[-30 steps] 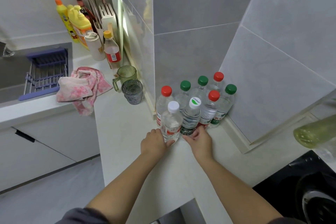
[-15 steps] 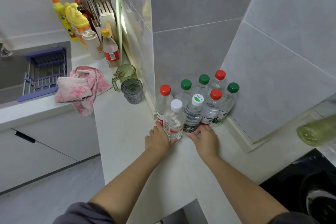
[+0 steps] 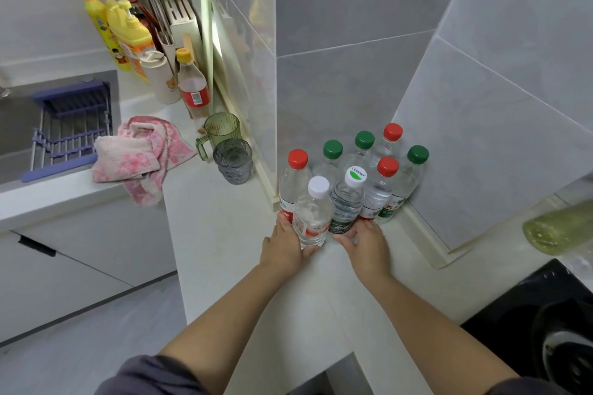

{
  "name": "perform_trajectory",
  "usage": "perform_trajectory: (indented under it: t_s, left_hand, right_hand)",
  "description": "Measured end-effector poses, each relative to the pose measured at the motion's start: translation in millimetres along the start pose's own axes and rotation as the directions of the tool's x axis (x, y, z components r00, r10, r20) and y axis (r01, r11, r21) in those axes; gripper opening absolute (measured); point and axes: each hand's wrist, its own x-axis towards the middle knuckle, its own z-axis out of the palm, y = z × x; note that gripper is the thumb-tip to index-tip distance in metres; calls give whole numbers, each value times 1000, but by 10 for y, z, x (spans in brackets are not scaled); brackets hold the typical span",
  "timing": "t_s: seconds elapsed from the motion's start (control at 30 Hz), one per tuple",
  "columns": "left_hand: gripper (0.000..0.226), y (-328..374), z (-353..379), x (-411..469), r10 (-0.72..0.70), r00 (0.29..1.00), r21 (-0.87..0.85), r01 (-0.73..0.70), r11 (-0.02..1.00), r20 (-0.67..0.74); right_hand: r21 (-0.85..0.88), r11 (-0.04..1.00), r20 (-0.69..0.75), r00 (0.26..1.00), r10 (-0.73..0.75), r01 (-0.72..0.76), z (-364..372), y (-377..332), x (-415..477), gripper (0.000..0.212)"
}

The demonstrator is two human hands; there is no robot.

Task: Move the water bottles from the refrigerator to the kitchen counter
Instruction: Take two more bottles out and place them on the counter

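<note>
1. Pale stone kitchen counter (image 3: 224, 234) runs up the frame's centre into a grey-tiled wall corner.
2. Eight clear plastic water bottles (image 3: 375, 199) stand upright, packed touching in that corner, centre-right of frame: 3 red caps, 3 green, 2 white.
3. Left hand (image 3: 282, 247) grips the base of the front bottle w/ plain white cap & red label (image 3: 313, 215), thumb in front, fingers round its left side.
4. Right hand (image 3: 365, 245) has fingers curled on the base of the bottle w/ white-green cap & dark label (image 3: 346, 202).
5. Those 2 stand side by side at the front of the group, touching.
6. Left of centre: ribbed green plastic mug (image 3: 221, 133), grey ribbed glass (image 3: 233, 160) just below it, and a pink-white cloth (image 3: 144, 154) draped over the counter edge.
7. Upper left: yellow detergent bottles (image 3: 128, 38). A steel sink (image 3: 19, 125) w/ purple rack (image 3: 70, 125) is at the left edge.
</note>
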Motion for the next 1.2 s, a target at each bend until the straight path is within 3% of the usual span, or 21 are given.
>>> perform_trajectory:
  t_s: [0.2, 0.37, 0.57, 0.7, 0.9, 1.2]
  left_hand:
    - [108, 7, 16, -30, -1, 1000, 6, 1, 1000, -20]
    - [107, -35, -7, -57, -22, 1000, 26, 22, 999, -13]
    - [105, -222, -54, -348, -57, 998, 288, 62, 956, -24]
    - [96, -396, -21, -839, -2, 993, 387, 48, 921, -119]
    - [88, -515, 177, -1741, 10, 956, 405, 115, 907, -293]
    - [90, -641, 493, -3238, -90, 869, 277, 252, 927, -487]
  right_hand:
    - [48, 998, 6, 999, 50, -51, 4, -71, -92, 27]
    - [84, 989, 104, 988, 112, -121, -31, -73, -211, 33]
    - [4, 989, 187, 972, 141, -145, -102, -22, -582, 62]
    - [-56, 996, 206, 976, 73, -63, -154, -13, -899, 74]
    - [-129, 982, 247, 963, -105, 140, -299, -44, -1419, 74]
    - [-211, 843, 410, 827, -384, 495, -591, -16, -2357, 74]
